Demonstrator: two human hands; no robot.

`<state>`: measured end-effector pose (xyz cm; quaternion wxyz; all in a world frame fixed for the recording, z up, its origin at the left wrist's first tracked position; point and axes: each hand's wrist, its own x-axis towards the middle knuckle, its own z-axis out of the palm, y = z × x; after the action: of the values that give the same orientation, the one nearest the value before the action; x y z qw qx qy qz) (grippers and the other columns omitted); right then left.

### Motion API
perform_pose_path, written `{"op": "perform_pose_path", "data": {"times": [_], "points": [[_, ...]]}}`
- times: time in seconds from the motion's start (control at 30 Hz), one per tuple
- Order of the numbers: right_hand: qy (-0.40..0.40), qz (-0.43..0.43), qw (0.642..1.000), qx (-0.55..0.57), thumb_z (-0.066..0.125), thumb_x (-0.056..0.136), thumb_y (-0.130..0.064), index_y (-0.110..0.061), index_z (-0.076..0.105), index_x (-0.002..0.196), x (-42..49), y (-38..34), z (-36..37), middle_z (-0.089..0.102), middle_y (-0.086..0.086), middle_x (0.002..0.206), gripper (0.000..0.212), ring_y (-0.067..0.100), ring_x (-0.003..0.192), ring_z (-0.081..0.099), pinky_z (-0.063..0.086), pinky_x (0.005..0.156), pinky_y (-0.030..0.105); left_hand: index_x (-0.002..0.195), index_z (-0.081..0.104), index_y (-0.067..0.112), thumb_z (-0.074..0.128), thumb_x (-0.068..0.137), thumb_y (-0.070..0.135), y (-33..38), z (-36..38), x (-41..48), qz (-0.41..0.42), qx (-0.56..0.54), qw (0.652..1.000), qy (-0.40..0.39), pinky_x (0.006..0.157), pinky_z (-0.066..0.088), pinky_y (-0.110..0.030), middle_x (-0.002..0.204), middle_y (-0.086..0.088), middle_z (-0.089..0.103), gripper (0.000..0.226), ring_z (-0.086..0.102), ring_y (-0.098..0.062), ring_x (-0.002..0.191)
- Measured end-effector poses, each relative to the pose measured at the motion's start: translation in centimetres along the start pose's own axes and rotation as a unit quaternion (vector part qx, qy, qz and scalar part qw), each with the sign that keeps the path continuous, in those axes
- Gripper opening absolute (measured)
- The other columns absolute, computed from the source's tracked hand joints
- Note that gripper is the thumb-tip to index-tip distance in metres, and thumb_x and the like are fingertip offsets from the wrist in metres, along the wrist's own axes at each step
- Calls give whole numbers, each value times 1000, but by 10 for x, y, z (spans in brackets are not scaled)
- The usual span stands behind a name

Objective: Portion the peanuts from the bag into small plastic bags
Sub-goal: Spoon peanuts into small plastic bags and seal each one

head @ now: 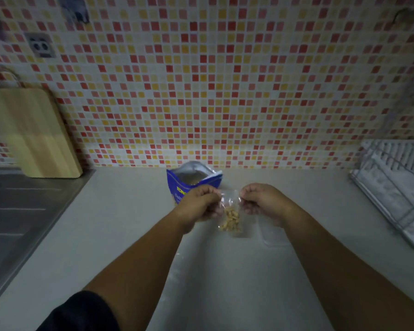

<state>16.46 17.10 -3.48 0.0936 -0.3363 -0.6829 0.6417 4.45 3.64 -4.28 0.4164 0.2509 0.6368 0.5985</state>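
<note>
A small clear plastic bag (230, 218) with peanuts in its lower half hangs above the counter between my hands. My left hand (198, 203) pinches the bag's top left corner and my right hand (261, 199) pinches its top right corner. Behind my left hand stands the blue peanut bag (191, 179), its top open and its lower front partly hidden by my fingers. More clear plastic bags (273, 235) lie flat on the counter under my right wrist, hard to make out.
A grey counter (129, 211) runs to a mosaic tile wall. A steel sink drainboard (22, 211) lies at the left with a wooden cutting board (31, 132) leaning on the wall. A wire dish rack (397, 182) sits at the right.
</note>
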Motion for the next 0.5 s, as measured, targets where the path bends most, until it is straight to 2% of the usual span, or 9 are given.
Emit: {"op": "perform_pose_path", "data": {"times": [0.13,0.23,0.33,0.4,0.43,0.5], "points": [[1,99,995,29,48,95,-4,-10,53,69,-3,65,1,57,7,58,28,13,46,54,47,49,22,73,53,15,50,91,3,-56,18,0,-84,15,996,-3,43,47,-15,64,-5,66,22,58,-5,44],[12,138,990,-11,47,94,-3,-11,54,66,-3,102,6,56,7,58,30,13,45,52,47,51,23,76,53,11,49,90,2,-91,27,1,-141,54,988,19,42,46,-16,56,-5,62,17,59,-8,42],[51,142,984,-96,46,90,-2,-13,55,63,1,126,14,57,8,61,31,16,49,55,50,51,23,77,58,5,49,88,1,-112,30,2,-155,121,980,37,38,42,-15,56,-11,61,15,56,-8,37],[76,117,971,-194,47,88,-7,-14,58,67,4,137,19,65,10,71,25,22,63,65,57,60,30,73,63,5,51,85,3,-122,30,4,-153,174,972,45,43,45,-18,60,-14,64,16,57,-12,42],[87,99,963,-236,47,88,-9,-15,60,72,5,140,21,69,13,82,21,27,76,68,58,73,35,71,64,6,52,83,4,-125,30,6,-148,195,968,50,47,47,-20,62,-14,67,17,59,-14,46],[108,66,950,-284,50,89,-11,-15,65,83,4,143,25,71,15,99,17,30,96,66,51,90,36,70,67,9,53,81,10,-130,32,10,-120,258,957,64,57,52,-23,64,-9,71,18,63,-16,55]]}}
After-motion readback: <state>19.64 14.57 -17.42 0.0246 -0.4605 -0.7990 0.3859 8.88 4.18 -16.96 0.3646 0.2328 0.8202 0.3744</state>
